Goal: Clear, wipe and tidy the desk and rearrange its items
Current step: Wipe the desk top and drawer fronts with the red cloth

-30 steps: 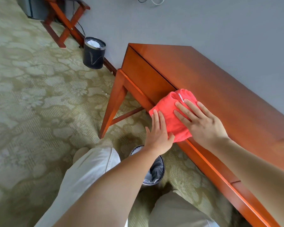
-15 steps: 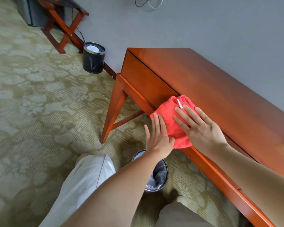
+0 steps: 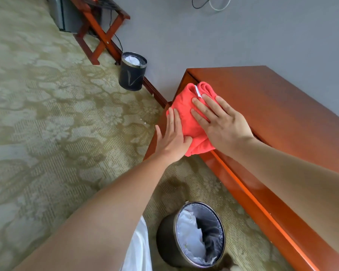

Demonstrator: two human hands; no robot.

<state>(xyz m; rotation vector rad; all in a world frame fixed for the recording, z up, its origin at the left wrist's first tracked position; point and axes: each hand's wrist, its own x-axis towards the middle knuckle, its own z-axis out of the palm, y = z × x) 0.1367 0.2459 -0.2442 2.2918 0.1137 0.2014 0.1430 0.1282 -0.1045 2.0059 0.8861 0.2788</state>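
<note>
Wiping step in hand, at the desk's (image 3: pixel 278 106) end corner, farthest from the camera. Red cloth (image 3: pixel 186 114) bunched over that corner, part lying on the top, part hanging down the front edge. Right hand (image 3: pixel 223 122) flat on the cloth, fingers straight and spread, pressing rather than grasping; likely for a broad patch of fabric against the wood. Left hand (image 3: pixel 172 137) against the hanging part at the front, fingers straight and together, thumb laid on the fabric, no pinch seen; probably there to pin the drape to the edge and stop slipping. Lined bin (image 3: pixel 164 237) on the carpet (image 3: pixel 47 124) just below the desk front, perhaps set there to catch sweepings; cannot tell. Second bin (image 3: pixel 132 75) by the wall, well apart. Wiping judged unfinished, with rearranging not yet begun.
</note>
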